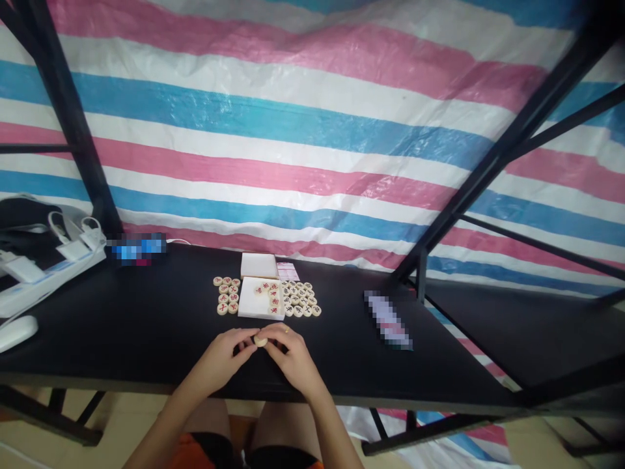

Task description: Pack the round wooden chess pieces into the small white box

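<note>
Between the fingertips of both hands, near the desk's front edge, is a round, pale Chinese chess piece (pixel 261 341). My left hand (pixel 233 348) pinches it from the left, and my right hand (pixel 287 350), with a ring on one finger, grips it from the right. Just beyond lies a white open box (pixel 251 303) holding several red-marked pieces (pixel 274 301) along its right and far sides. To its left, more red-marked pieces (pixel 224 298) stand in rows. Black-marked pieces (pixel 303 301) are lined up against its right side.
A white box lid (pixel 258 266) and a pink-white paper (pixel 288 271) lie behind the box. Blurred items rest at the back left (pixel 139 247) and right (pixel 388 319). A power strip (pixel 53 277) and white mouse (pixel 18 332) are far left. Black metal posts (pixel 81 137) frame the desk.
</note>
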{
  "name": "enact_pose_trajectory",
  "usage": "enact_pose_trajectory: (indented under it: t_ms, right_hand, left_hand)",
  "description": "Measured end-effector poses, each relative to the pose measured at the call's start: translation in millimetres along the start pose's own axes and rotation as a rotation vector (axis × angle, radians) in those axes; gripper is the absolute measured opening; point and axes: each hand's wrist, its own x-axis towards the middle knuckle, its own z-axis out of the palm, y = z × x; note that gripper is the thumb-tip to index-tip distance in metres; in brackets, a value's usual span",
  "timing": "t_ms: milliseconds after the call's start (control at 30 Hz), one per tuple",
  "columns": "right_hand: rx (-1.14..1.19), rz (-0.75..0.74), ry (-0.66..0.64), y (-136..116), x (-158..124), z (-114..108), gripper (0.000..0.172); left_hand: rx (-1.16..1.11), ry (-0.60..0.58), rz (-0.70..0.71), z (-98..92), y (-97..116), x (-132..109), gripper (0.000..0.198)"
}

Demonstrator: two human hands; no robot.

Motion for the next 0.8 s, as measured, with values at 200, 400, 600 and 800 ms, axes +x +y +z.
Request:
enact_pose_trajectory:
  t_ms: [200,400,600,800]
  right_hand:
    - [-0.057,0.062,-0.007,0.1,-1.1,1.4,0.021]
    - [-0.125,0.085,0.046,2.1,-1.0,3.8,0.026]
    - [-0.184,0.090,0.130,11.9,-0.4,7.3,0.030]
    - [-0.229,0.068,0.134,15.3,-1.1,8.9,0.031]
  left_hand:
    - [0.045,0.078,0.036,1.4,3.2,-1.2,0.025]
    - [0.101,0.234,-0.005,-10.2,3.2,-0.9,0.021]
    - [0.429,0.332,-0.435,-75.6,-25.6,19.0,0.028]
    - [0.719,0.144,-0.454,-99.5,-40.5,52.1,0.037]
